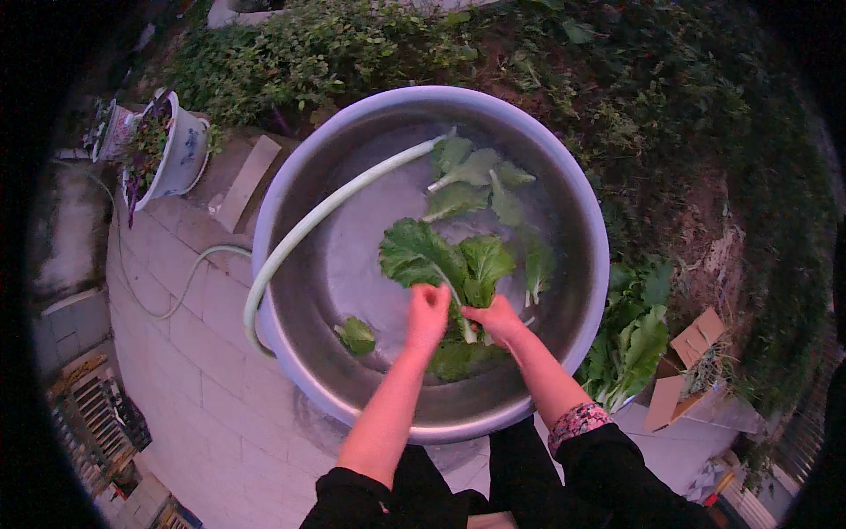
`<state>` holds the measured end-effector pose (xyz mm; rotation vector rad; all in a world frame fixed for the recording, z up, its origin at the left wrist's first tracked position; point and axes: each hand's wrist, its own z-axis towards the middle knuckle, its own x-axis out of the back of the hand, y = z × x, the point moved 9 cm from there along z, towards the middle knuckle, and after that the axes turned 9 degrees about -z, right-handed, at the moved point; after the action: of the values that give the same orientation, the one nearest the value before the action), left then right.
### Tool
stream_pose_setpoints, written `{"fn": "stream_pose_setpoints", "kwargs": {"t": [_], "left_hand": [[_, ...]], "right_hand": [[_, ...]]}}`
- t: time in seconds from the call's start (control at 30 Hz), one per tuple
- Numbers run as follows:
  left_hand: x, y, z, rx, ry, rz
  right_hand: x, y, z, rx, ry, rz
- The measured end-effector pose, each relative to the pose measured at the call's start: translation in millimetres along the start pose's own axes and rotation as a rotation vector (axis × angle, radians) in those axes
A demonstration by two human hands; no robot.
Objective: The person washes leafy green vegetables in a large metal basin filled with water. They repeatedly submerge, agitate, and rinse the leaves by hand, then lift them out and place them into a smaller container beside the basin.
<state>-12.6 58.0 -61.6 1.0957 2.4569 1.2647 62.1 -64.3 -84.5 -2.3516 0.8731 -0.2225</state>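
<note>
Before me is a wide metal basin (432,433) with water and loose leaves inside. My right hand (494,320) grips the pale stems of a bunch of leafy greens (486,261) over its near middle. Just left of it, my left hand (428,307) has its fingers curled at the stem of a broad green leaf (420,250); the fingertips are partly hidden. Loose leaves (472,168) lie towards the basin's far side, and a small leaf (357,336) rests at the near left. More greens (459,359) sit beneath my hands.
A pale green hose (317,215) arches over the basin's left rim, its end among the far leaves. More leafy greens (628,350) are piled outside at right, beside an open cardboard box (684,377). Potted plants (175,155) stand at left on the paving (218,370); bushes grow behind.
</note>
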Motion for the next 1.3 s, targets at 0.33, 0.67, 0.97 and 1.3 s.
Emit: {"fn": "stream_pose_setpoints", "kwargs": {"t": [0.33,0.67,0.97,1.3], "left_hand": [[-30,-52,-12,0.069,-0.201,-0.165],[-44,-61,-20,-0.072,-0.463,0.014],[-43,-19,-51,-0.444,-0.449,1.061],[-38,-24,-40,0.176,-0.59,-0.087]], "right_hand": [[1,24,15,0.072,0.27,0.217],[58,52,41,-0.057,0.401,0.213],[91,-31,-70,-0.112,0.277,0.14],[252,27,-234,0.068,0.801,0.086]]}}
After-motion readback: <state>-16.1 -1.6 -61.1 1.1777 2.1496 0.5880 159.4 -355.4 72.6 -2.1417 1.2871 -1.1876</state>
